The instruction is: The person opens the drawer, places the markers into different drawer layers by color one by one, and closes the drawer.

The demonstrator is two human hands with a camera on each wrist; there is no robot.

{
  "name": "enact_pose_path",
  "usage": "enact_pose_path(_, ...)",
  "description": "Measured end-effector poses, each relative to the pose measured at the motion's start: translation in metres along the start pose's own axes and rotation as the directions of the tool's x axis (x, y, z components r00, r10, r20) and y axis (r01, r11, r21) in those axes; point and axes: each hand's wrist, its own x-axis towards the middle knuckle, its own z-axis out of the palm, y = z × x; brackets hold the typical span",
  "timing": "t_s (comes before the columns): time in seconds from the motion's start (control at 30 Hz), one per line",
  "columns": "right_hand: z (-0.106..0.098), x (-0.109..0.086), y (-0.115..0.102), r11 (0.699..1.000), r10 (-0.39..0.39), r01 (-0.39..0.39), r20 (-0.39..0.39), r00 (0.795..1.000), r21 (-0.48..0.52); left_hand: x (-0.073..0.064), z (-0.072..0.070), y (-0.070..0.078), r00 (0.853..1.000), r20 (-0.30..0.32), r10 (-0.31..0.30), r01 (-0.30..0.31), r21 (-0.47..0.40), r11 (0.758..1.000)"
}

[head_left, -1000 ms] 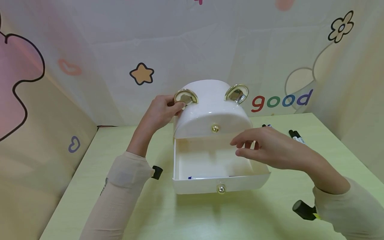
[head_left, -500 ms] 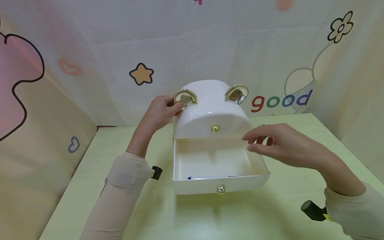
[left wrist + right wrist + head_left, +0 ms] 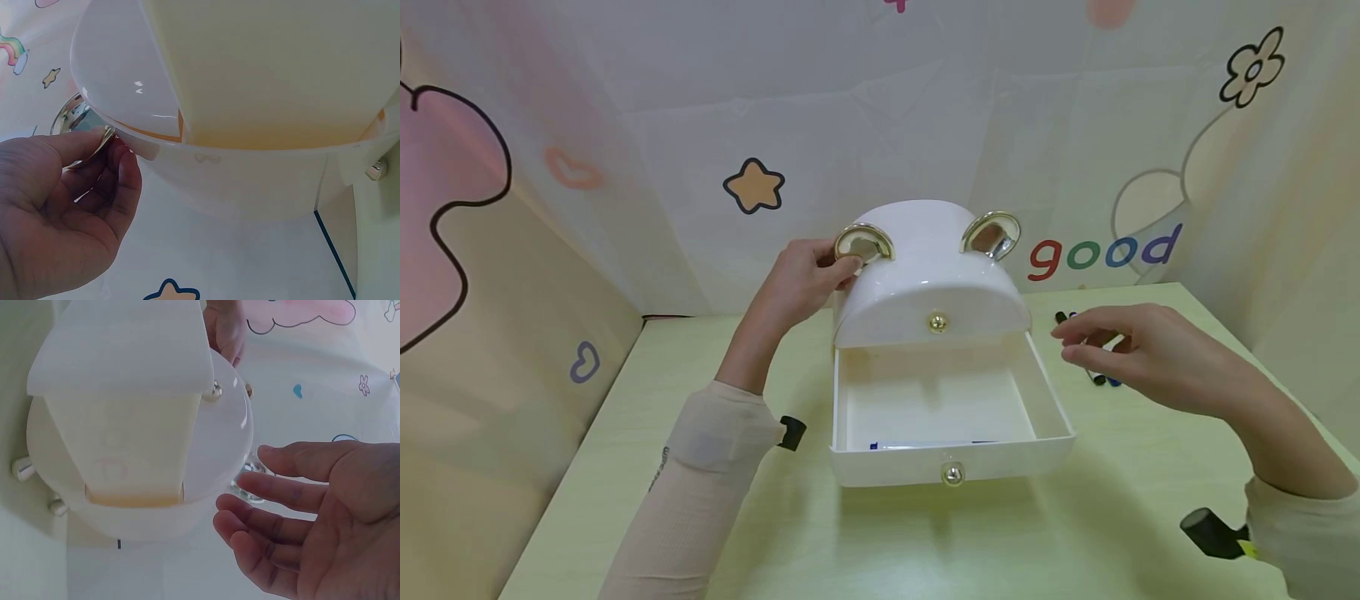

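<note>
A white storage box (image 3: 917, 242) with two round gold ears stands on the table, its lower drawer (image 3: 932, 400) pulled out. Inside the drawer, along its front wall, lies a slim clear pen (image 3: 917, 445) with a blue end. My left hand (image 3: 808, 279) pinches the left gold ear (image 3: 867, 239) between thumb and fingers; the left wrist view shows this ear (image 3: 72, 115) from the side. To the right of the drawer, my right hand (image 3: 1142, 354) hovers over several markers (image 3: 1098, 379), fingers relaxed and holding nothing. It partly covers the markers.
The box's upper drawer is closed, with a gold knob (image 3: 937, 322) on its front; another knob (image 3: 953, 473) is on the open drawer. A printed curtain (image 3: 685, 133) hangs behind the pale green table (image 3: 775, 533).
My right hand has moved right, from over the open drawer to over the markers, covering the black-capped ones seen earlier. The left hand and box have stayed put.
</note>
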Motion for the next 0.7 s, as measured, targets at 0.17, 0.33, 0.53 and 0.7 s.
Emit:
enact_pose_path(0.17,-0.003,-0.004,0.016,0.999,-0.010,0.008,-0.054,0.999,-0.043,0.000,0.000,0.000,1.000,0.006,-0.009,0.009,-0.005,1.000)
enact_pose_path(0.33,-0.006,-0.006,0.028,0.997,-0.011,0.003,-0.102,0.995,-0.078,0.000,-0.001,-0.001,1.000,0.008,-0.009,0.009,-0.009,1.000)
enact_pose_path(0.53,-0.010,-0.005,0.043,0.995,0.057,-0.063,-0.087,0.995,-0.077,0.000,0.000,0.000,1.000,0.005,-0.006,0.006,-0.013,1.000)
enact_pose_path(0.7,-0.013,-0.005,0.055,0.990,0.128,-0.132,-0.067,0.989,-0.058,0.000,0.000,0.000,1.000,0.003,-0.006,0.006,-0.017,1.000)
